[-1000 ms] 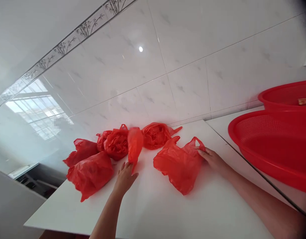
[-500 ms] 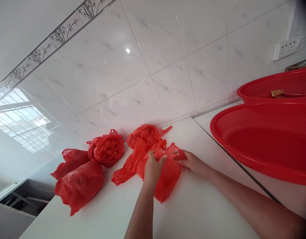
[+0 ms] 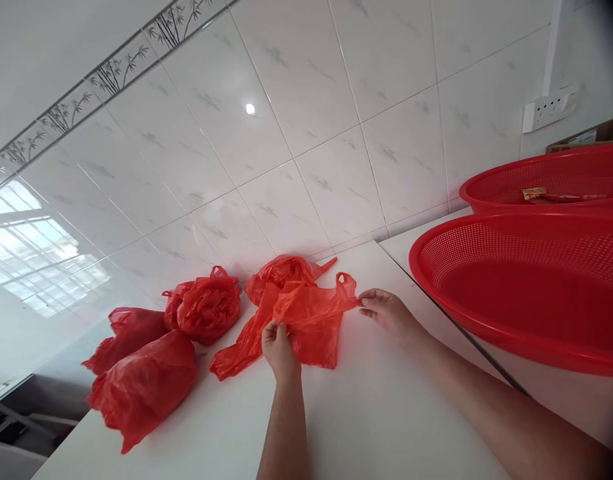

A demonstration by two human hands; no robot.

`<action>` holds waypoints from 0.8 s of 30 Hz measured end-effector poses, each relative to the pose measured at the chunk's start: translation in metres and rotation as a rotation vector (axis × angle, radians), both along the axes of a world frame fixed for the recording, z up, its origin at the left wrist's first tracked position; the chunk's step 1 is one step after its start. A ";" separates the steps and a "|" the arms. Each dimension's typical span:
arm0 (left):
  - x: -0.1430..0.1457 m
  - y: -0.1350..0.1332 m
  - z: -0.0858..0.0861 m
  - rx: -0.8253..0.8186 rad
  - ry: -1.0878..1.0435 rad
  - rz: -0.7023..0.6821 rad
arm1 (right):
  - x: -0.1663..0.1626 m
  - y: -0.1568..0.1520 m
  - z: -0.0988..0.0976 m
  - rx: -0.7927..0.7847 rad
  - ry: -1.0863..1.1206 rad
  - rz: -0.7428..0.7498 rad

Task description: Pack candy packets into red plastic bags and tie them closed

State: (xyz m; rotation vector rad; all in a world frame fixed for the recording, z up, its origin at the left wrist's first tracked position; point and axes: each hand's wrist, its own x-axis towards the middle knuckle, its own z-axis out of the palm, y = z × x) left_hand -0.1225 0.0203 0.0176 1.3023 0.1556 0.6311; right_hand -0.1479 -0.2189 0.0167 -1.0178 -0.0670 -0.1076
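A thin red plastic bag (image 3: 319,333) is stretched between my two hands above the white tabletop. My left hand (image 3: 278,343) pinches its near left side between thumb and fingers. At the opposite end, my right hand (image 3: 384,308) grips the bag's edge close to a handle loop, with fingertips pressed together. Behind it rests a crumpled red bag bundle (image 3: 281,272) against the tiled wall. Another limp piece of red bag (image 3: 241,350) trails toward the left. Part of where these bags overlap is hidden.
Several bunched red bags (image 3: 146,380) lie on the left of the white table (image 3: 366,427). Two large red perforated baskets (image 3: 486,333) stand on the right, past a dark seam. A small packet (image 3: 535,194) sits in the rear basket. A wall socket (image 3: 549,110) is above.
My hands have moved apart, the left one to the left, drawing the bag out flatter and wider. My right hand's fingers have closed on its edge. The view has shifted slightly.
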 end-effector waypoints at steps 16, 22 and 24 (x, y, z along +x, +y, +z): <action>-0.019 -0.004 0.009 -0.368 -0.097 -0.449 | -0.047 0.041 0.009 -0.449 0.016 0.774; -0.029 -0.014 0.008 -0.421 0.031 -0.679 | -0.024 0.040 -0.001 -0.332 0.147 0.108; -0.031 -0.018 0.005 -0.377 0.084 -0.739 | -0.017 0.031 -0.002 -0.233 0.165 0.041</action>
